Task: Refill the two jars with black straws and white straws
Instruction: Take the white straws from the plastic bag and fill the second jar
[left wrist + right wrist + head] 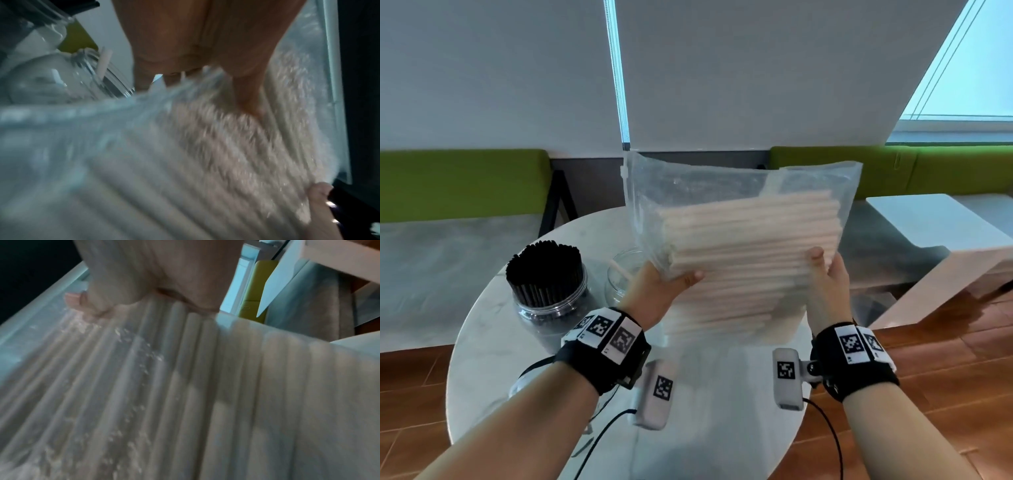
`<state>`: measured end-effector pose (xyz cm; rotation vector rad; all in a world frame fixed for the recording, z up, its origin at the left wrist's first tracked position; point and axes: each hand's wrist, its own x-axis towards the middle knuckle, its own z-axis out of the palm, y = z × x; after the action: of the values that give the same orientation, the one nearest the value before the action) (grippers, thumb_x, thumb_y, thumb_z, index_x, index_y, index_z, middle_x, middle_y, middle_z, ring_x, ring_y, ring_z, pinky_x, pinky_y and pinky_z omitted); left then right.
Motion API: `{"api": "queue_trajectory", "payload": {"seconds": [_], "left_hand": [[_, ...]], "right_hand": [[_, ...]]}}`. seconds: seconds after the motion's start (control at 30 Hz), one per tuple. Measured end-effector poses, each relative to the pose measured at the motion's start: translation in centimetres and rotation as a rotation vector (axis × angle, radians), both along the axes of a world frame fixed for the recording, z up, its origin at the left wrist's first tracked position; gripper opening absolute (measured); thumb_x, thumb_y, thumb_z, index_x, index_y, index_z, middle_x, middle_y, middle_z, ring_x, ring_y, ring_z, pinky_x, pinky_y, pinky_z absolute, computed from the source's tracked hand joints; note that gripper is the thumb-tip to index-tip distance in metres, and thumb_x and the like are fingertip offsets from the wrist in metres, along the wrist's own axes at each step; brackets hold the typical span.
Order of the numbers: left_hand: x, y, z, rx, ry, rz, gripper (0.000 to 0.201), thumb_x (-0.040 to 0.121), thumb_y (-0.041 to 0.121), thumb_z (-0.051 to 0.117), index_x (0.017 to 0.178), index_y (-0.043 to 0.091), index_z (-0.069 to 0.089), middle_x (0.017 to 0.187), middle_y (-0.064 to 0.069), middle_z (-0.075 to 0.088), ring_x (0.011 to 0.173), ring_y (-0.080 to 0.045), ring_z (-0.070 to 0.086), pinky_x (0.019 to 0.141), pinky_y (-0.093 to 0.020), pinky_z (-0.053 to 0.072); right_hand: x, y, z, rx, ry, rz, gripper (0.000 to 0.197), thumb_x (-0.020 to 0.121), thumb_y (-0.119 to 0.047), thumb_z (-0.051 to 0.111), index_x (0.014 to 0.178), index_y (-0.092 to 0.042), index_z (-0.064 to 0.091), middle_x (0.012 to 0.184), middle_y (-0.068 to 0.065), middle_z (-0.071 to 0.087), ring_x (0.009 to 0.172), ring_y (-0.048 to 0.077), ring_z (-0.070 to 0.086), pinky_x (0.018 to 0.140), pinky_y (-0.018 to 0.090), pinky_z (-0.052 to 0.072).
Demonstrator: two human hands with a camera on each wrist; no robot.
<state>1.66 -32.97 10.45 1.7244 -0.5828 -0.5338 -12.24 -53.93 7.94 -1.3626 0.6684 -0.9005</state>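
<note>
Both hands, the left hand (661,284) and right hand (828,274), grip the bag of white straws (739,246), held above the near-empty jar (619,277); the person should tilt its opening jarward slowly.

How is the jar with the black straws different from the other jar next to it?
The jar of black straws is packed full, its straws standing upright in a tight bundle; the second jar is nearly empty, with one white straw leaning inside. The jar of black straws stands in full view, while the second jar is partly hidden behind the left hand and the bag of white straws. Both are clear, lidless, and stand on the round table.
</note>
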Motion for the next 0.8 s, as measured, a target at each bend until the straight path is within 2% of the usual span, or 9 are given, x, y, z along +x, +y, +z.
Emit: {"api": "queue_trajectory", "payload": {"seconds": [0.03, 0.1, 0.17, 0.23, 0.37, 0.5, 0.57, 0.67, 0.8], "left_hand": [[0.6, 0.2, -0.5, 0.064, 0.004, -0.030, 0.032, 0.079, 0.034, 0.074, 0.099, 0.012, 0.062, 0.087, 0.005, 0.068, 0.083, -0.007, 0.064, 0.087, -0.026, 0.049], [1.3, 0.7, -1.4, 0.210, 0.066, -0.119, 0.038, 0.081, 0.036, 0.071, 0.110, 0.013, 0.062, 0.107, 0.002, 0.067, 0.100, -0.013, 0.062, 0.097, -0.038, 0.048], [1.5, 1.2, -2.6, 0.317, 0.151, -0.120, 0.026, 0.090, 0.028, 0.061, 0.109, 0.011, 0.057, 0.100, -0.006, 0.062, 0.091, -0.019, 0.059, 0.085, -0.037, 0.051], [1.3, 1.2, -3.2, 0.292, 0.203, -0.068, 0.011, 0.095, 0.020, 0.053, 0.101, 0.011, 0.054, 0.086, -0.010, 0.057, 0.075, -0.020, 0.056, 0.074, -0.037, 0.050], [0.9, 1.0, -2.7, 0.152, 0.231, -0.034, 0.021, 0.098, 0.012, 0.045, 0.112, -0.002, 0.051, 0.097, -0.020, 0.059, 0.084, -0.028, 0.061, 0.089, -0.047, 0.052], [1.1, 1.0, -3.3, 0.213, 0.206, -0.017, 0.031, 0.099, 0.020, 0.044, 0.127, 0.010, 0.050, 0.106, -0.016, 0.060, 0.089, -0.023, 0.061, 0.077, -0.033, 0.055], [1.1, 0.9, -3.5, 0.197, 0.232, -0.010, 0.033, 0.100, 0.019, 0.040, 0.132, 0.015, 0.049, 0.111, -0.013, 0.058, 0.085, -0.019, 0.063, 0.069, -0.025, 0.055], [0.9, 0.8, -2.9, 0.130, 0.234, -0.010, 0.032, 0.101, 0.018, 0.038, 0.130, 0.015, 0.051, 0.119, -0.011, 0.056, 0.080, -0.016, 0.065, 0.065, -0.020, 0.055], [1.0, 1.1, -2.4, 0.106, 0.222, -0.041, 0.032, 0.101, 0.020, 0.038, 0.128, 0.012, 0.052, 0.108, -0.009, 0.057, 0.076, -0.016, 0.064, 0.065, -0.022, 0.055]], "right_hand": [[0.0, -0.3, -0.2, 0.000, 0.022, 0.010, 0.065, 0.061, -0.077, 0.067, 0.106, -0.031, 0.060, 0.114, 0.003, 0.068, 0.108, 0.022, 0.064, 0.097, 0.046, 0.049], [0.1, -0.7, -0.9, 0.003, 0.118, 0.062, 0.056, 0.065, -0.073, 0.066, 0.101, -0.030, 0.058, 0.106, -0.001, 0.068, 0.106, 0.024, 0.064, 0.088, 0.040, 0.052], [0.2, -0.5, -1.5, 0.035, 0.208, 0.135, 0.043, 0.071, -0.061, 0.062, 0.096, -0.026, 0.056, 0.097, -0.003, 0.065, 0.100, 0.023, 0.064, 0.075, 0.029, 0.049], [0.0, -0.3, -2.0, 0.047, 0.218, 0.154, 0.052, 0.069, -0.066, 0.064, 0.097, -0.022, 0.056, 0.097, -0.003, 0.063, 0.093, 0.016, 0.062, 0.075, 0.026, 0.046], [-0.6, -0.2, -2.1, -0.038, 0.109, 0.062, 0.073, 0.063, -0.079, 0.061, 0.099, -0.016, 0.052, 0.096, 0.001, 0.059, 0.090, 0.015, 0.057, 0.083, 0.034, 0.044], [-0.4, -0.3, -1.9, 0.026, 0.132, 0.088, 0.070, 0.065, -0.079, 0.061, 0.111, -0.027, 0.054, 0.118, 0.002, 0.062, 0.109, 0.019, 0.061, 0.097, 0.045, 0.048], [0.0, -0.6, -1.8, 0.009, 0.167, 0.088, 0.067, 0.067, -0.075, 0.063, 0.110, -0.024, 0.058, 0.114, 0.003, 0.065, 0.107, 0.020, 0.062, 0.100, 0.047, 0.047], [0.3, -0.6, -0.7, -0.098, 0.177, 0.010, 0.039, 0.087, -0.058, 0.054, 0.092, -0.019, 0.055, 0.092, -0.001, 0.058, 0.088, 0.013, 0.057, 0.088, 0.032, 0.046], [0.8, -0.9, -0.2, -0.153, 0.140, -0.075, 0.024, 0.100, -0.036, 0.043, 0.087, -0.019, 0.054, 0.085, -0.005, 0.051, 0.076, 0.004, 0.050, 0.076, 0.021, 0.039]]}}
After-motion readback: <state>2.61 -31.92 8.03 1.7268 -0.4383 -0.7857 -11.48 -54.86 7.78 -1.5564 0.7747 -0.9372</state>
